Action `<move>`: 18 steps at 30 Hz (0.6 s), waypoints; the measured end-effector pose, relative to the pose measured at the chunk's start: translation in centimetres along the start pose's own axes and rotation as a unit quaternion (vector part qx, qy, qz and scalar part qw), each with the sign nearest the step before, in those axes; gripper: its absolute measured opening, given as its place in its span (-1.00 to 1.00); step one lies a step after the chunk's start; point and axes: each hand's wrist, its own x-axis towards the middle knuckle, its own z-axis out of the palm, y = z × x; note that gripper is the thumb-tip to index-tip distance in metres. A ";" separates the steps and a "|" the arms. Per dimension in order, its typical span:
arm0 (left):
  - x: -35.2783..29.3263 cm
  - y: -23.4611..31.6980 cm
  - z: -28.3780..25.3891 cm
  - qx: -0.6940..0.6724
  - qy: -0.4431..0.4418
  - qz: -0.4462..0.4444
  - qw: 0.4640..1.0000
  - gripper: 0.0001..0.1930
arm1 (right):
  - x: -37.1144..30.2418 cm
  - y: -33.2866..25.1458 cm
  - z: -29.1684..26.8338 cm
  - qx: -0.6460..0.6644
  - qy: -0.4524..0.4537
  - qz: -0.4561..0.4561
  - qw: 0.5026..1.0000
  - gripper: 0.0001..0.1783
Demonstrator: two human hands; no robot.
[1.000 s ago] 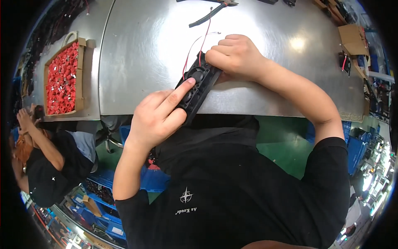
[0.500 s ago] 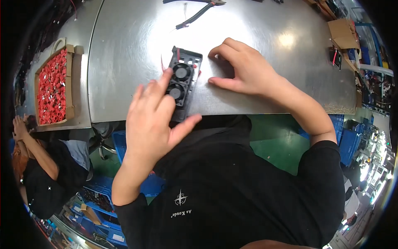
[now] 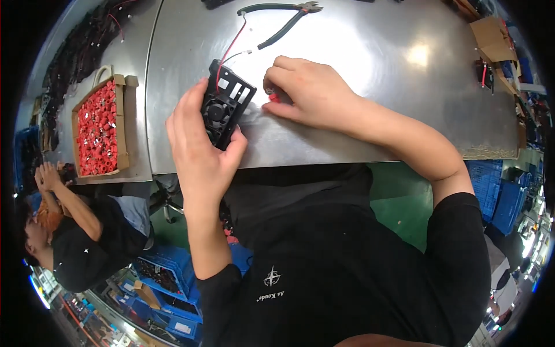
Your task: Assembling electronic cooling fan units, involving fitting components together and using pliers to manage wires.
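A black plastic housing with a small round fan (image 3: 216, 112) set in it is gripped by my left hand (image 3: 193, 139), thumb on one side and fingers along the other. The housing (image 3: 245, 92) sits tilted over the metal table, its lower part partly covered by the hand. A thin red and black wire pair (image 3: 232, 45) runs from its far end, tipped with small white connectors. To the right, my right hand (image 3: 315, 92) is curled, with a small red part (image 3: 274, 98) between thumb and fingers; most of that part is hidden.
Cutting pliers (image 3: 283, 34) with dark handles lie beyond the housing. A cardboard box (image 3: 121, 127) of small red parts stands at the left, near a co-worker (image 3: 92, 237). Dark wire bundles (image 3: 75, 58) lie far left. An open carton (image 3: 491, 37) is at the far right.
My left hand has closed round the housing and tilted it, shifting it left. My right hand has moved left and pinched around a red part. The view has shifted slightly.
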 end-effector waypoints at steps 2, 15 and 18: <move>0.1 0.0 -0.4 0.010 0.007 0.029 0.999 -0.18 | 0.0 0.7 0.6 0.005 0.015 -0.018 1.000 -0.60; 1.5 -0.2 1.6 -0.045 -0.066 0.080 0.994 -0.25 | -0.3 2.5 -2.0 0.008 -0.041 -0.015 0.999 -0.58; 1.9 -0.4 2.3 -0.053 -0.046 0.093 0.993 -0.29 | -0.4 2.7 -1.6 0.028 0.012 -0.048 0.998 -0.62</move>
